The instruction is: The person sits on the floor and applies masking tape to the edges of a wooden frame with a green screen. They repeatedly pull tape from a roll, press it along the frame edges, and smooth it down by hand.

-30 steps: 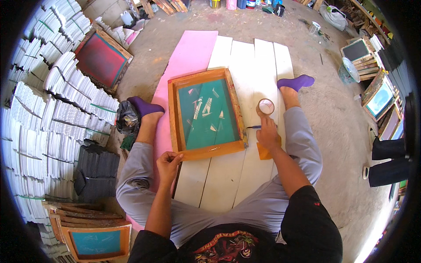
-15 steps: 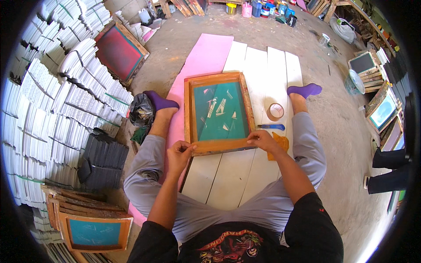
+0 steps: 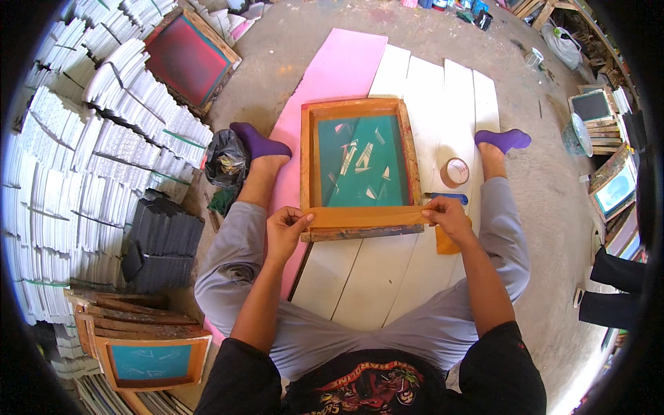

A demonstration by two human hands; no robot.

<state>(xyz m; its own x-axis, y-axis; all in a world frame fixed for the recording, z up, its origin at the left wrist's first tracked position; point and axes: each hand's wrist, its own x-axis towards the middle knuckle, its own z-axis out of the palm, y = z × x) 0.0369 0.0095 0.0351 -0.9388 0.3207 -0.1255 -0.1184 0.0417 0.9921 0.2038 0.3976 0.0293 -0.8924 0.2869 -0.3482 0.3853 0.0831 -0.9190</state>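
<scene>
A strip of brown packing tape [image 3: 366,216] is stretched across the near side of a wooden screen-printing frame [image 3: 411,162]. My left hand [image 3: 288,230] pinches the strip's left end at the frame's near left corner. At the other end, my right hand [image 3: 448,216] pinches it by the near right corner. Green mesh [image 3: 346,183] with pale angular shapes fills the frame, which lies on the white boards between my legs. Just beyond my right hand are a blue utility knife [image 3: 449,198] and a tape roll [image 3: 455,172]. A brown-orange piece [image 3: 449,242] lies partly under that hand.
Bundled white sheets [image 3: 104,152] and a dark stack [image 3: 162,238] rise on the left. A black plastic bag [image 3: 227,162] sits by my left foot. Other screen frames [image 3: 152,363] stand at lower left. At the right edge are someone's dark-clad legs [image 3: 612,287] and a clear bucket [image 3: 577,135].
The tape strip now spans taut between my hands, which are farther apart. My right hand has shifted right. The whole view has moved a little, so the frame appears further right.
</scene>
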